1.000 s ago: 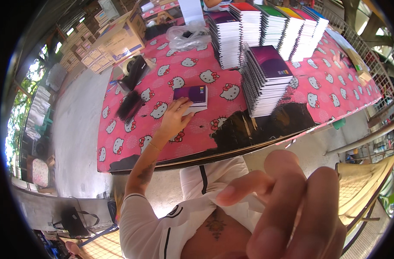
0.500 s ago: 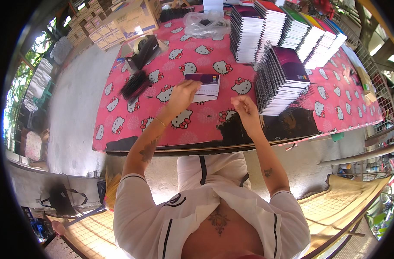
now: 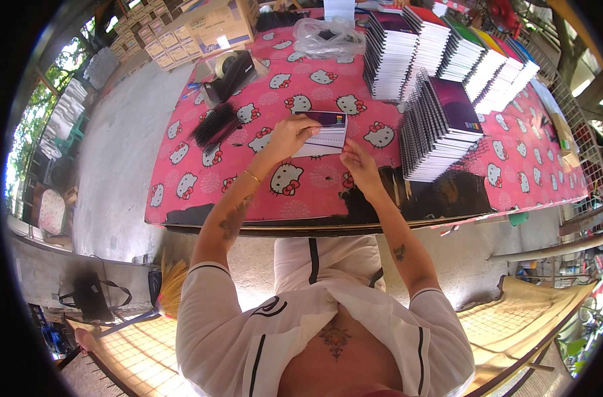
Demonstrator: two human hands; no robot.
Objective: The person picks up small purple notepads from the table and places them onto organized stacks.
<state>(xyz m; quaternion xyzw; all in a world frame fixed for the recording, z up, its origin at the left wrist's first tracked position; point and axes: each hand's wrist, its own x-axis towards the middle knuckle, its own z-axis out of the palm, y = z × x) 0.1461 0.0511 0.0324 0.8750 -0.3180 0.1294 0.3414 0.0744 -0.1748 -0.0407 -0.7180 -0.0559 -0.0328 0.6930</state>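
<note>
A purple-covered notebook with white sheets lies on the table in front of me. A line of small holes or marks runs across its white part. My left hand is closed on its left side, fingertips over the purple cover. At the lower right corner, the fingertips of my right hand are closed at the edge of the sheets. Close by on the right stands a stack of spiral-bound purple notebooks. To the left lies a bunch of black binding coils.
A black tape dispenser stands at the back left, near a cardboard box. Clear plastic lies at the back. More notebook stacks fill the back right. The pink patterned table has a dark, torn front edge.
My right hand has moved left, from beside the notebook to its lower right corner. My left hand stays on the notebook's left side. The whole view has shifted slightly.
</note>
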